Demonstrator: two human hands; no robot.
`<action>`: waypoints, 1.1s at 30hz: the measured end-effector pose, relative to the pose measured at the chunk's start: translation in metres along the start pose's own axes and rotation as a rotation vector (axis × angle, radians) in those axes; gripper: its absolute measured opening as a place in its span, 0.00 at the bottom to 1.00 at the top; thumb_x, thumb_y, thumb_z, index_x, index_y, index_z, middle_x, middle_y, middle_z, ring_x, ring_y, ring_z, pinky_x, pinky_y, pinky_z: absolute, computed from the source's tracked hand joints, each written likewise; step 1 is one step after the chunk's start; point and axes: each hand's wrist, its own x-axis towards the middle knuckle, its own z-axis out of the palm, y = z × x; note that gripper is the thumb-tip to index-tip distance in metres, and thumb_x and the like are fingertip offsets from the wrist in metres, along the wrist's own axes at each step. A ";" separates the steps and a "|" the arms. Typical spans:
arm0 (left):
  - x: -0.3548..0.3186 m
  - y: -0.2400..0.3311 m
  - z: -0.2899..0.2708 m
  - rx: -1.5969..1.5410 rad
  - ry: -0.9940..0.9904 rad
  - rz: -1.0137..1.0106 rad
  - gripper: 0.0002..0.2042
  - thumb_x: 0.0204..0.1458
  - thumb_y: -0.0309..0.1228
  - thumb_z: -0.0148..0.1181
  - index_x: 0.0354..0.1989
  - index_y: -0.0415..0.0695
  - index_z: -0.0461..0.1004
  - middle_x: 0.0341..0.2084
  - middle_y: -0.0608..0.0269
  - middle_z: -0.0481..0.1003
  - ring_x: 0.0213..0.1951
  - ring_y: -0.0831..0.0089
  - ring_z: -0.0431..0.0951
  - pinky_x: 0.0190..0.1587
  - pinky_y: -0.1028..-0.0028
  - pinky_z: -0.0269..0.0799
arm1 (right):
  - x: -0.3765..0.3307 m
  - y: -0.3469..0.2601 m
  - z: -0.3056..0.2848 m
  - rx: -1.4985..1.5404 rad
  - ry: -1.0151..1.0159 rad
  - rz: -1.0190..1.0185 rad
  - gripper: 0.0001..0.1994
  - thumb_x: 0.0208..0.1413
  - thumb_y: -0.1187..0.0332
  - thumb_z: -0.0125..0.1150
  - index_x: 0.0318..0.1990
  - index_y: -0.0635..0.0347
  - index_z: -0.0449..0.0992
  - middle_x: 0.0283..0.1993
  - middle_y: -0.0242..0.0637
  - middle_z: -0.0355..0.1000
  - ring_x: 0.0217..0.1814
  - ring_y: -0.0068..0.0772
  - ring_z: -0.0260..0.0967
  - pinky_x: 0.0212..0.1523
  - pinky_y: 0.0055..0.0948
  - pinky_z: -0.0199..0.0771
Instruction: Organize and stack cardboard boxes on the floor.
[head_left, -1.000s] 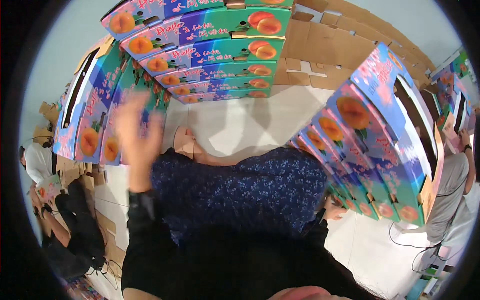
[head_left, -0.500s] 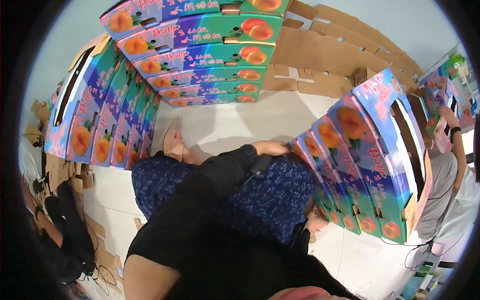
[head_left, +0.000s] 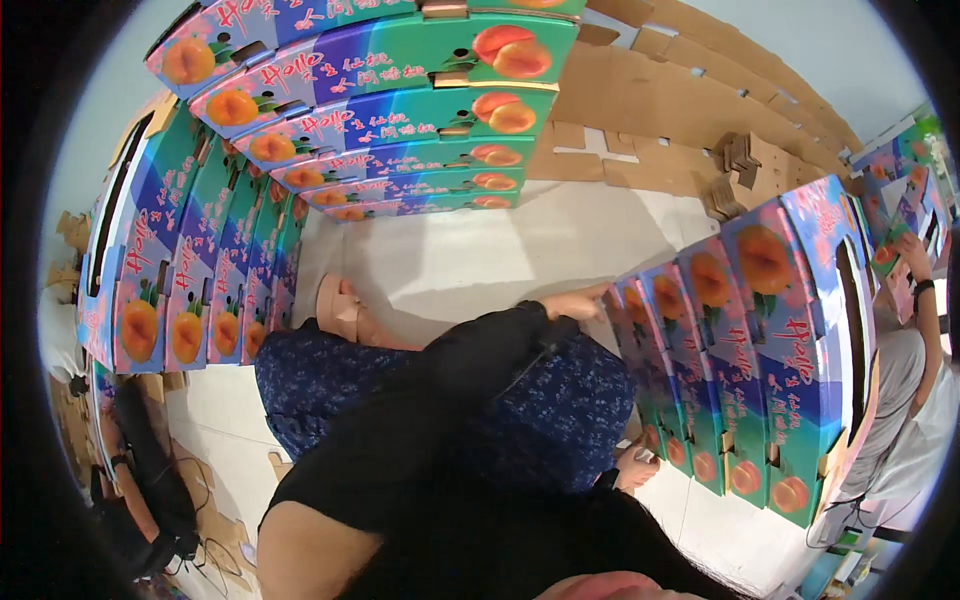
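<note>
A stack of blue, pink and green peach cartons (head_left: 745,350) leans at my right, with dark handle slots in the outer white-edged one. My left hand (head_left: 575,303) reaches across to the far end of the innermost carton and grips its corner, fingertips hidden behind it. At the near end of that carton my right hand (head_left: 636,468) has its fingers curled against the edge. My black sleeves cover both forearms, and a dark blue floral cloth (head_left: 500,420) lies over my lap between them.
A taller carton stack (head_left: 390,110) stands ahead, another carton stack (head_left: 195,260) at left. Flattened brown cardboard (head_left: 640,95) lines the far wall, with folded pieces (head_left: 740,175) beside it. A co-worker's hand (head_left: 912,258) touches cartons at far right; another person's arm (head_left: 135,490) shows at left.
The view has shifted. The stack at my right appears farther right and lower, with both hands still at its inner carton. The folded cardboard behind it shows more fully.
</note>
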 end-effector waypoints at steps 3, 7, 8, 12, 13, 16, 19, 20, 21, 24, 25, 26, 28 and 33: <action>0.027 -0.003 -0.002 -0.232 -0.137 -0.034 0.36 0.45 0.32 0.55 0.64 0.34 0.50 0.61 0.47 0.57 0.64 0.61 0.54 0.63 0.69 0.49 | 0.005 -0.010 -0.007 0.033 -0.029 0.090 0.33 0.45 0.35 0.57 0.44 0.57 0.71 0.42 0.40 0.72 0.49 0.45 0.67 0.52 0.47 0.59; 0.020 0.010 -0.002 -0.172 0.070 0.098 0.24 0.45 0.27 0.53 0.54 0.35 0.63 0.38 0.53 0.74 0.42 0.63 0.71 0.46 0.66 0.65 | 0.016 -0.015 -0.010 -0.136 -0.085 0.182 0.35 0.40 0.30 0.55 0.38 0.55 0.74 0.43 0.32 0.73 0.47 0.43 0.68 0.46 0.44 0.64; 0.015 0.014 -0.005 -0.020 0.113 0.143 0.23 0.45 0.27 0.52 0.53 0.36 0.65 0.40 0.53 0.73 0.43 0.63 0.71 0.46 0.67 0.66 | 0.020 -0.014 -0.009 -0.134 -0.128 0.217 0.35 0.40 0.29 0.54 0.38 0.55 0.75 0.43 0.33 0.73 0.48 0.43 0.68 0.47 0.44 0.63; -0.033 0.014 -0.037 0.023 0.215 0.054 0.21 0.46 0.27 0.52 0.51 0.36 0.69 0.45 0.50 0.73 0.47 0.63 0.71 0.50 0.69 0.66 | 0.030 0.001 -0.010 0.251 -0.297 0.400 0.29 0.43 0.43 0.63 0.41 0.62 0.75 0.44 0.43 0.73 0.48 0.42 0.68 0.48 0.43 0.66; -0.050 0.010 -0.058 0.066 0.104 -0.021 0.25 0.49 0.31 0.52 0.56 0.36 0.63 0.53 0.49 0.66 0.54 0.62 0.65 0.56 0.70 0.60 | 0.028 0.003 -0.014 0.541 -0.395 0.506 0.26 0.44 0.50 0.66 0.42 0.65 0.75 0.46 0.47 0.72 0.48 0.42 0.68 0.49 0.42 0.67; -0.126 -0.004 -0.135 0.014 0.057 -0.248 0.25 0.53 0.36 0.54 0.58 0.37 0.63 0.56 0.51 0.65 0.57 0.65 0.65 0.60 0.69 0.58 | 0.017 -0.006 -0.050 0.832 -0.671 0.365 0.20 0.50 0.58 0.58 0.50 0.52 0.71 0.51 0.35 0.67 0.44 0.32 0.64 0.42 0.32 0.63; -0.215 0.003 -0.200 0.007 0.111 -0.268 0.19 0.57 0.39 0.48 0.54 0.44 0.69 0.50 0.65 0.72 0.52 0.72 0.70 0.50 0.68 0.65 | 0.007 -0.072 -0.098 1.021 -0.906 0.343 0.13 0.53 0.58 0.54 0.45 0.48 0.69 0.34 0.26 0.64 0.37 0.25 0.61 0.41 0.27 0.58; -0.244 0.009 -0.211 -0.134 0.285 -0.367 0.18 0.57 0.40 0.45 0.53 0.48 0.70 0.50 0.67 0.72 0.51 0.73 0.70 0.50 0.70 0.64 | -0.004 -0.097 -0.117 1.176 -0.772 0.131 0.06 0.53 0.62 0.55 0.33 0.50 0.66 0.28 0.23 0.57 0.32 0.22 0.57 0.38 0.23 0.56; -0.275 0.015 -0.222 -0.309 0.410 -0.481 0.18 0.57 0.42 0.42 0.52 0.51 0.71 0.49 0.70 0.72 0.50 0.74 0.70 0.49 0.72 0.62 | -0.008 -0.125 -0.138 1.168 -0.713 0.045 0.07 0.53 0.65 0.55 0.30 0.51 0.64 0.27 0.23 0.56 0.32 0.21 0.56 0.36 0.21 0.56; -0.344 0.021 -0.247 -0.462 0.653 -0.546 0.23 0.55 0.50 0.44 0.54 0.51 0.68 0.49 0.69 0.73 0.49 0.76 0.71 0.53 0.72 0.57 | -0.021 -0.208 -0.198 1.189 -0.597 -0.499 0.03 0.57 0.70 0.55 0.32 0.57 0.70 0.31 0.23 0.63 0.31 0.17 0.56 0.34 0.19 0.57; -0.356 0.015 -0.254 -0.416 0.787 -0.594 0.25 0.52 0.51 0.47 0.53 0.50 0.69 0.49 0.65 0.73 0.49 0.72 0.71 0.52 0.71 0.59 | -0.028 -0.236 -0.213 1.167 -0.677 -0.635 0.04 0.55 0.70 0.56 0.32 0.58 0.69 0.31 0.25 0.64 0.32 0.18 0.57 0.35 0.19 0.58; -0.369 0.005 -0.262 -0.374 0.902 -0.613 0.27 0.49 0.53 0.50 0.53 0.48 0.69 0.48 0.61 0.74 0.49 0.69 0.72 0.51 0.69 0.61 | -0.035 -0.264 -0.222 1.110 -0.690 -0.754 0.05 0.54 0.71 0.58 0.31 0.60 0.69 0.31 0.26 0.65 0.32 0.19 0.59 0.36 0.19 0.58; -0.376 -0.022 -0.280 0.012 1.068 -0.718 0.30 0.47 0.53 0.53 0.53 0.45 0.68 0.48 0.55 0.73 0.50 0.62 0.71 0.51 0.66 0.62 | -0.051 -0.315 -0.229 0.888 -0.832 -1.080 0.08 0.53 0.69 0.60 0.34 0.64 0.71 0.32 0.31 0.68 0.35 0.22 0.63 0.39 0.21 0.63; -0.362 -0.066 -0.289 0.527 1.510 -0.399 0.36 0.43 0.53 0.60 0.56 0.38 0.65 0.47 0.41 0.71 0.52 0.46 0.69 0.52 0.62 0.65 | -0.101 -0.443 -0.145 0.273 -1.231 -1.219 0.28 0.48 0.56 0.64 0.52 0.67 0.69 0.50 0.50 0.71 0.52 0.42 0.68 0.53 0.32 0.66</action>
